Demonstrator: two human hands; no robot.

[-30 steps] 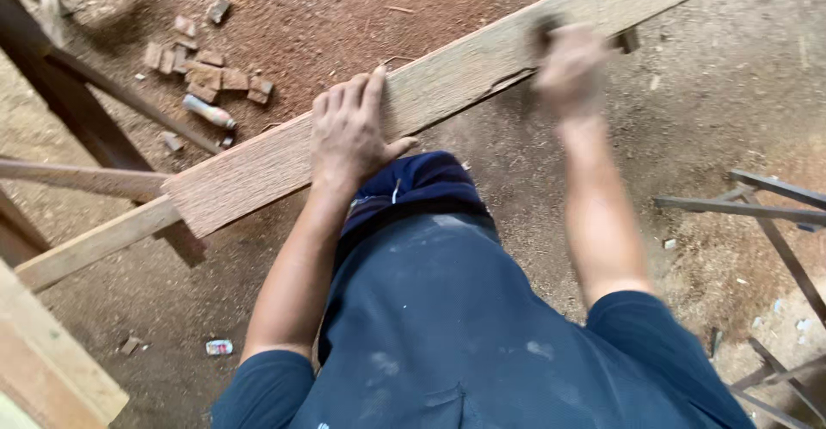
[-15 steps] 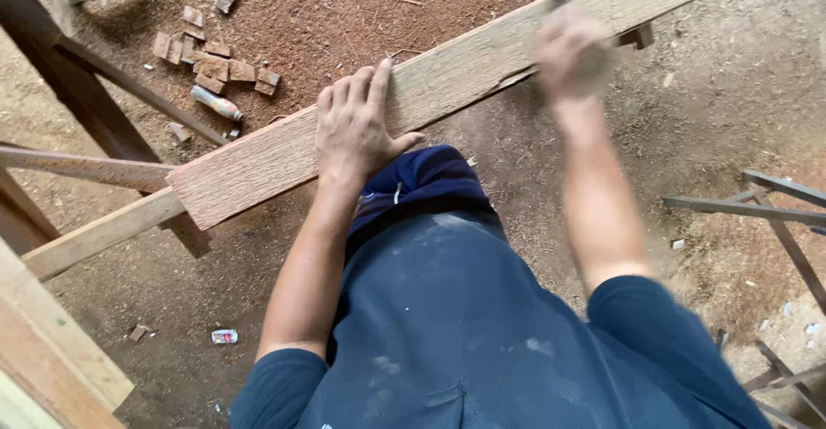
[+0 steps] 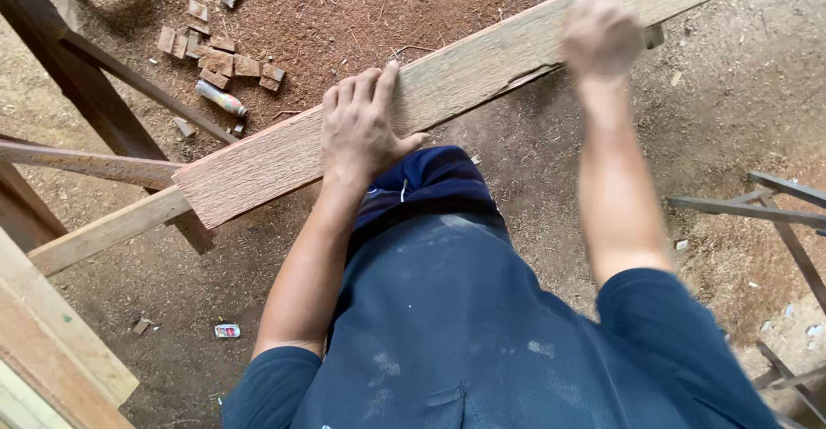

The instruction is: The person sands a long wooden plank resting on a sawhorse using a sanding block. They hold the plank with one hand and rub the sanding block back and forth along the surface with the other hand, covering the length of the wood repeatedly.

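Head view: left hand (image 3: 366,128) lies flat, fingers spread, on the plank (image 3: 482,76); blurred right hand (image 3: 600,35) grips its far edge.

We look down on our 2 bare arms over a long wooden plank (image 3: 482,72) that runs slantwise across the view. Our left hand (image 3: 361,128) lies flat on its rough top face, fingers spread and pointing away from us, thumb hooked over the near edge. Our right hand (image 3: 600,35) sits further along the plank, blurred, so we cannot tell its grip. The plank's sawn end lies just left of our left hand, resting on a slimmer wooden rail (image 3: 103,233). Beyond the left hand, small wood offcuts (image 3: 222,50) lie scattered on the sawdust floor (image 3: 344,16). Right of our right arm stand thin metal bars (image 3: 757,209).
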